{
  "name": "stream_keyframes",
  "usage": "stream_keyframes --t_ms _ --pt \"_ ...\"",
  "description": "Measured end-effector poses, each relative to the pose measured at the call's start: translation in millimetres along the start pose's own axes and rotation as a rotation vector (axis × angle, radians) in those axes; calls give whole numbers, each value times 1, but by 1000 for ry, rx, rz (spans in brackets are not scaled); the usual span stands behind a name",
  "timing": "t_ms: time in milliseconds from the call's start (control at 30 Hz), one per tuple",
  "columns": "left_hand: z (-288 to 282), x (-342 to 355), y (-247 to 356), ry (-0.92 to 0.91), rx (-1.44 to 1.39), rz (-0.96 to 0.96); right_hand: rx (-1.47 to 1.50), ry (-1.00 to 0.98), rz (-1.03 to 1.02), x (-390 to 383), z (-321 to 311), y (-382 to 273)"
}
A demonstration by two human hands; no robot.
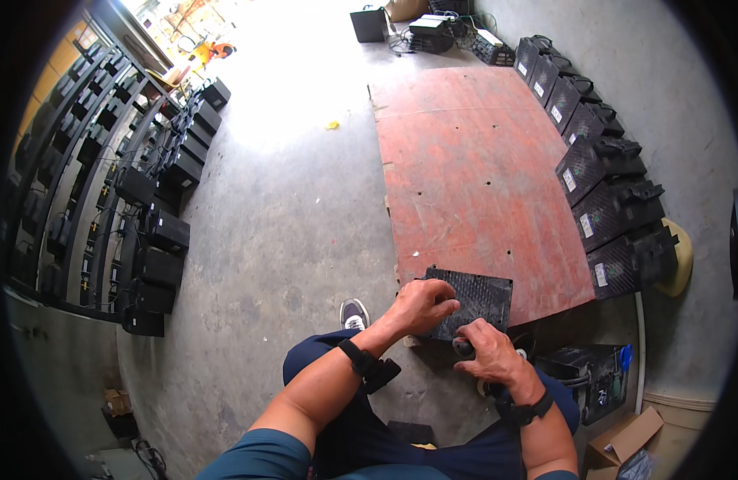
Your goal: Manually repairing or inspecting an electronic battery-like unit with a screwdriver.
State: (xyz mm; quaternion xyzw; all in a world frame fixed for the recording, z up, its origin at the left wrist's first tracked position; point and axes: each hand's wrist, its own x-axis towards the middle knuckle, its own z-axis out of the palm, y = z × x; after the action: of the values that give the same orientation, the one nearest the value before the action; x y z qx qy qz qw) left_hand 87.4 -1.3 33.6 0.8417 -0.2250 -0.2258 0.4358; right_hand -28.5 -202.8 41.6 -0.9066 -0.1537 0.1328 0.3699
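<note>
A black box with a textured top (482, 294) lies at the near end of the red board, in front of my knees. My left hand (421, 307) rests over its left side with fingers curled in; whatever is between the fingertips is hidden. At the box's near right corner, my right hand (494, 354) is wrapped round a dark round-ended handle (463, 347). The rest of that tool is hidden by the hand. Both wrists wear black bands.
The red board (465, 168) stretches away ahead. Black battery-like cases (617, 212) line its right side by the wall. A rack of black units (81, 160) stands left, with more black cases (169, 228) beside it. An open cardboard box (625, 440) and black case (585, 376) sit near right.
</note>
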Motion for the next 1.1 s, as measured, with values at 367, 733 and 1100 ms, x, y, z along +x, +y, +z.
stream_keyframes --t_ms 367,733,1100 --pt "-7 -9 -14 25 -42 -35 30 95 -70 -1 8 5" --pt "-19 -20 -24 37 -36 -93 75 160 -121 1 14 5" --pt "-22 -22 -23 74 -49 -79 46 125 -68 2 13 4"
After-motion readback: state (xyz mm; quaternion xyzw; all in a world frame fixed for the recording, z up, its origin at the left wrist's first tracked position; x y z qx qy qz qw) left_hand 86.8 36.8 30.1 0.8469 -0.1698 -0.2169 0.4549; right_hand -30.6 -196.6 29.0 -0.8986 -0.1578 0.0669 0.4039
